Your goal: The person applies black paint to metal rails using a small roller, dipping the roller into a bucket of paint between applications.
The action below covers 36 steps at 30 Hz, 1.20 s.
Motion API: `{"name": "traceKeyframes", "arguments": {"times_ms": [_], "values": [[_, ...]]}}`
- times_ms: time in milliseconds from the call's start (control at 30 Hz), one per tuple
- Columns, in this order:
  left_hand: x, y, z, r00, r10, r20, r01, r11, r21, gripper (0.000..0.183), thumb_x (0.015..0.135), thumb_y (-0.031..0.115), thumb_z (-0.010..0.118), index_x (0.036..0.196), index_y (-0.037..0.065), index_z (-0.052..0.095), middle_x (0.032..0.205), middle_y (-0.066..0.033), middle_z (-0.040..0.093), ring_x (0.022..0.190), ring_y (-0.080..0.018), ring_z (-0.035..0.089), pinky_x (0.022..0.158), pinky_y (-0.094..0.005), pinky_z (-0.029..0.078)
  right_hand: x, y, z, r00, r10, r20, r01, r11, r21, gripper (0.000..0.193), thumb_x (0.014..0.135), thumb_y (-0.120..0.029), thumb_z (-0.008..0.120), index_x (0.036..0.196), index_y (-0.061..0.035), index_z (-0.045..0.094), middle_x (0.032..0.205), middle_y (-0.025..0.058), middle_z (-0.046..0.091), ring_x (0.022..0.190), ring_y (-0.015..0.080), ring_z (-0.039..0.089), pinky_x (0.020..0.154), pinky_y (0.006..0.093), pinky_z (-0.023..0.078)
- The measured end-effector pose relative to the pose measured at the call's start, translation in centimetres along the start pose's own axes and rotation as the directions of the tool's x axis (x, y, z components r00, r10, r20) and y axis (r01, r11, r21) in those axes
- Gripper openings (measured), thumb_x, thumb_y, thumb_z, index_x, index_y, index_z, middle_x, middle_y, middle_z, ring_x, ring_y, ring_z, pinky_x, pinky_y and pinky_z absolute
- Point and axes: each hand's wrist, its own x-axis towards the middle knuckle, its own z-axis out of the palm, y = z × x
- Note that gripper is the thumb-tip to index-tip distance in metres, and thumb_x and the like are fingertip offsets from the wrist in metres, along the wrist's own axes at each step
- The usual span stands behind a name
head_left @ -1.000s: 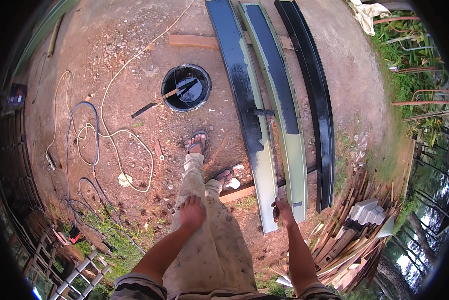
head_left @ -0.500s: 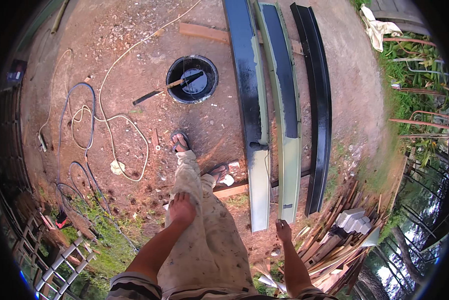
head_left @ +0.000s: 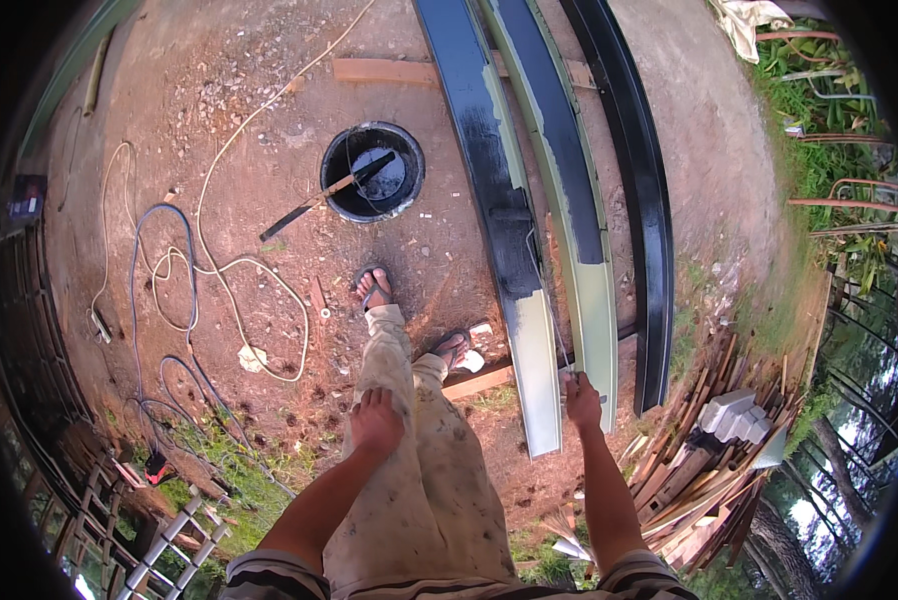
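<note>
Right hand on a paint roller, left hand on the thigh

At far left, a ladder [head_left: 184, 545] lies near the lower corner, with a blue hose [head_left: 135, 300] and a cream cord [head_left: 292, 292] looped over the dirt above it. Further right stands a black bucket [head_left: 337, 150]; a stick [head_left: 314, 201] leans across its rim, with its dark upper end inside.

Below the bucket, the left hand [head_left: 376, 422] rests palm down on the stained trousers [head_left: 449, 505], its fingers loosely bent, with nothing seen in its grasp. Two sandalled feet stand on the ground, the right one beside a plank [head_left: 479, 382].

Next come three long beams, side by side. The left beam [head_left: 535, 365] is black along its upper part and pale green at the near end. The roller [head_left: 510, 213] sits on its black stretch, and its thin metal rod runs back to the right hand [head_left: 583, 402], which is closed around the handle near the beam's end. The middle beam [head_left: 595, 300] is partly black and partly green; the right beam [head_left: 653, 250] is black all along what shows. At far right are a wood pile [head_left: 659, 500], grey blocks [head_left: 734, 418] and green plants [head_left: 819, 110].
</note>
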Motion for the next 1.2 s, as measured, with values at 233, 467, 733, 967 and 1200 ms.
{"name": "traceKeyframes", "arguments": {"times_ms": [233,467,733,967,1200], "values": [[1.5,-0.1,-2.1,0.998,0.002,0.055,-0.001,1.000,-0.020,0.053,0.090,0.022,0.063,0.139,0.005,0.056,0.149,-0.0153,0.056,0.147,-0.0345,0.046,0.117,-0.0518,0.041,-6.2,2.8,1.2,0.999,0.030,0.019,-0.031,0.997,0.072,0.047,0.109,-0.051,0.053,0.128,-0.0100,0.066,0.100,0.0273,0.075,0.096,0.0517,0.071,0.082,0.0617,0.054],[4.3,-0.6,-5.8,0.992,0.022,0.125,-0.021,1.000,-0.010,0.057,0.089,0.024,0.065,0.142,0.005,0.055,0.154,-0.0167,0.053,0.149,-0.0350,0.045,0.119,-0.0516,0.039,13.9,-17.6,-4.1,0.980,-0.143,-0.140,0.155,0.985,0.076,0.049,0.110,-0.052,0.049,0.118,-0.0052,0.063,0.097,0.0314,0.073,0.094,0.0559,0.069,0.082,0.0655,0.053],[7.6,-1.7,-10.7,0.987,-0.035,0.157,0.051,0.994,-0.096,0.057,0.089,0.025,0.065,0.141,0.005,0.055,0.154,-0.0169,0.053,0.150,-0.0349,0.042,0.121,-0.0512,0.037,6.4,-14.0,-3.4,0.995,-0.027,-0.096,0.031,0.999,0.035,0.043,0.109,-0.043,0.055,0.116,-0.0029,0.068,0.088,0.0281,0.073,0.089,0.0517,0.072,0.078,0.0581,0.054],[9.0,-3.0,-12.6,0.988,-0.055,0.143,0.074,0.988,-0.133,0.056,0.088,0.023,0.064,0.141,0.004,0.056,0.152,-0.0164,0.054,0.149,-0.0349,0.043,0.120,-0.0512,0.037,19.3,-28.3,-7.6,0.975,-0.151,-0.163,0.159,0.986,0.039,0.048,0.111,-0.047,0.050,0.116,-0.0009,0.065,0.095,0.0314,0.073,0.095,0.0556,0.069,0.082,0.0628,0.053],[9.4,-3.6,-12.1,0.990,-0.068,0.127,0.088,0.983,-0.161,0.056,0.087,0.024,0.064,0.139,0.005,0.057,0.148,-0.0146,0.056,0.145,-0.0339,0.047,0.117,-0.0507,0.040,20.9,-32.2,-9.5,0.968,-0.175,-0.179,0.189,0.980,0.067,0.047,0.110,-0.044,0.052,0.115,0.0006,0.067,0.093,0.0345,0.071,0.094,0.0562,0.069,0.080,0.0605,0.053]]}}
